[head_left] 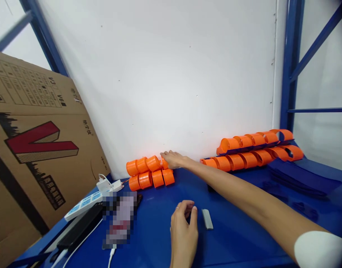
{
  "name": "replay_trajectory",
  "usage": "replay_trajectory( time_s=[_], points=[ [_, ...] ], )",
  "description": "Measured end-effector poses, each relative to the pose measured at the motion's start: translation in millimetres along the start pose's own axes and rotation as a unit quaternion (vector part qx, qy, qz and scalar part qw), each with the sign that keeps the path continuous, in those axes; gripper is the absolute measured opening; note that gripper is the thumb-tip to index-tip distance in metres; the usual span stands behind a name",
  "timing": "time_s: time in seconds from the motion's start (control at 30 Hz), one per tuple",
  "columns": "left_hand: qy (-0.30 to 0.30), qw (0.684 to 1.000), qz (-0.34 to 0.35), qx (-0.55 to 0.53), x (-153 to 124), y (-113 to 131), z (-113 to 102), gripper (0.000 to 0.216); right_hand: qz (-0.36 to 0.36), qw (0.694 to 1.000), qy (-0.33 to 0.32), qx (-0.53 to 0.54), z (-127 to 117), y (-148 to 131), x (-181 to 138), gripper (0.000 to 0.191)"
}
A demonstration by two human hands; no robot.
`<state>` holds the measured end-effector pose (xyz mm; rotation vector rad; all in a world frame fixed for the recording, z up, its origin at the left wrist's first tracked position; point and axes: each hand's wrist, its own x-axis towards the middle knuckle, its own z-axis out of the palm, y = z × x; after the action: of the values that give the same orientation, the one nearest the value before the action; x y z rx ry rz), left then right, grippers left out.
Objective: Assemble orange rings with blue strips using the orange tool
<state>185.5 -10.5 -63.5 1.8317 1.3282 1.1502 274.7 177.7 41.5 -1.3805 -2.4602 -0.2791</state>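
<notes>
Reaching across to the back of the blue tabletop point(160, 230), my right hand point(172, 159) has its fingers over an orange ring point(164, 163) at the right end of the upper row. Its fingertips are partly hidden, but they look closed on that ring. Below it lies a front row of short orange cylinders point(145, 179). My left hand point(184, 229) rests near the front, fingers loosely curled with a gap to the thumb and nothing visible in it. Just right of that hand lies a small grey strip point(207, 219).
Two longer rows of orange rings point(235, 162) stand at the back right, beside dark blue curved sheets point(302, 178). On the left are a power strip point(87, 203), a black adapter point(80, 227), cables, a blurred-out flat item point(120, 219) and a large cardboard box point(45, 137).
</notes>
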Motion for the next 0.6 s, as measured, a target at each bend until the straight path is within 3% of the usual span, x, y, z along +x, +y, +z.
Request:
replay_trajectory(
  time_s=[0.13,0.27,0.33,0.43,0.53,0.6],
  points=[
    [0.023,0.999,0.005,-0.030,1.5,-1.6,0.8,0.024,-0.006,1.000,0.025,-0.009,-19.4,1.8,-9.9,0.035],
    [0.056,0.981,-0.014,-0.183,3.8,2.0,-0.2,0.031,0.016,0.996,0.087,-0.024,-50.4,-8.1,-62.2,0.055],
    [0.068,0.948,-0.050,-0.306,4.0,6.9,-3.7,0.041,0.002,0.993,0.113,-0.027,-59.2,-25.0,-103.4,0.065],
    [0.078,0.878,-0.089,-0.464,1.9,14.7,-12.7,0.047,-0.099,0.981,0.166,-0.028,-57.7,-59.9,-173.9,0.071],
    [0.070,0.814,-0.158,-0.554,-1.5,19.0,-18.8,0.037,-0.175,0.975,0.135,-0.012,-45.1,-88.1,-232.4,0.071],
    [0.064,0.807,-0.201,-0.552,-3.1,20.2,-17.7,0.029,-0.206,0.972,0.109,0.027,-38.0,-92.7,-255.1,0.072]
  ],
)
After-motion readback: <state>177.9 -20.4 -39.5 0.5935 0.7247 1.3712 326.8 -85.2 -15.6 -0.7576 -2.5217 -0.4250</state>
